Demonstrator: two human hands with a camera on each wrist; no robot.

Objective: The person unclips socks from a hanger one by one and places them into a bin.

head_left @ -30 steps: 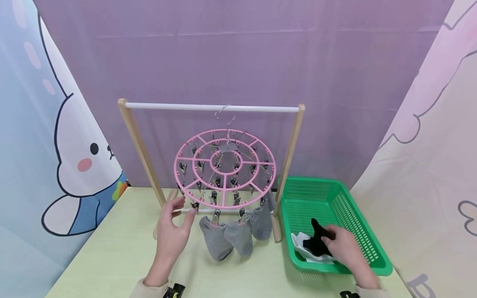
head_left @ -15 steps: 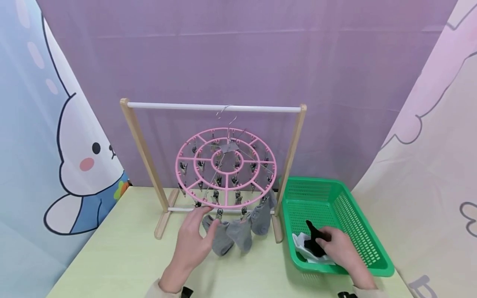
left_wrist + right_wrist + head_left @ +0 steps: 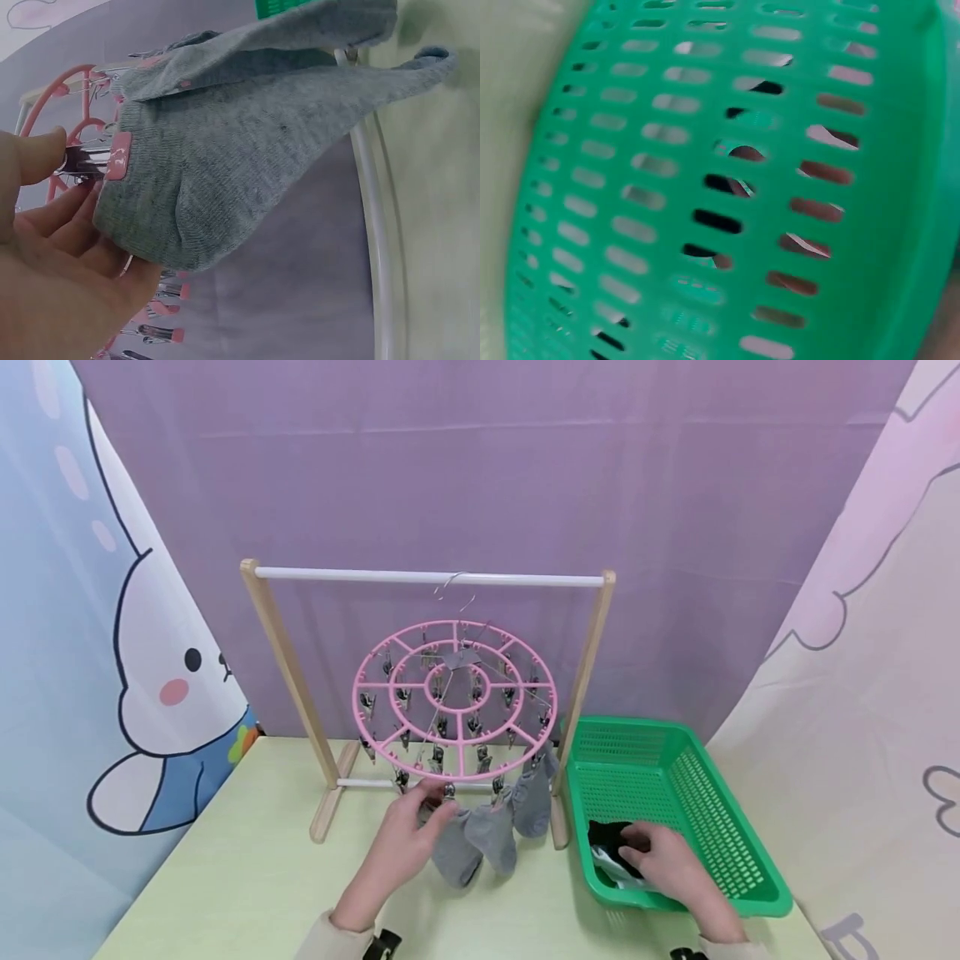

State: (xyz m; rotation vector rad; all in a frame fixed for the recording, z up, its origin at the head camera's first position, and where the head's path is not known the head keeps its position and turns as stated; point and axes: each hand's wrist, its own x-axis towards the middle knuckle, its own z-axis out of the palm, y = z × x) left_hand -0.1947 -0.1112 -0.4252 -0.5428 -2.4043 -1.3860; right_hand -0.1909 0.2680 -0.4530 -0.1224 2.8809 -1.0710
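Pinching a shiny metal clip (image 3: 86, 163) between thumb and fingers, my left hand (image 3: 405, 839) sits just under the front edge of the round pink hanger (image 3: 461, 776). The clip's pink tip bites a grey sock (image 3: 217, 150), which hangs just to the right of that hand. I see two more grey socks (image 3: 491, 839) further right of it. Above the hand, the hanger hooks on a white bar (image 3: 337, 574). My right hand (image 3: 667, 860) is down inside the green basket (image 3: 630, 787), with its fingers bent by a black cloth (image 3: 607, 835). I cannot tell from here if it grips the cloth. The black cloth lies just left of that hand, on a white cloth (image 3: 617, 867). On the curtain (image 3: 855, 735) to the right of my right hand, low down, is a grey printed shape (image 3: 846, 922). It may be a letter, but it is cut off, so I cannot read it.
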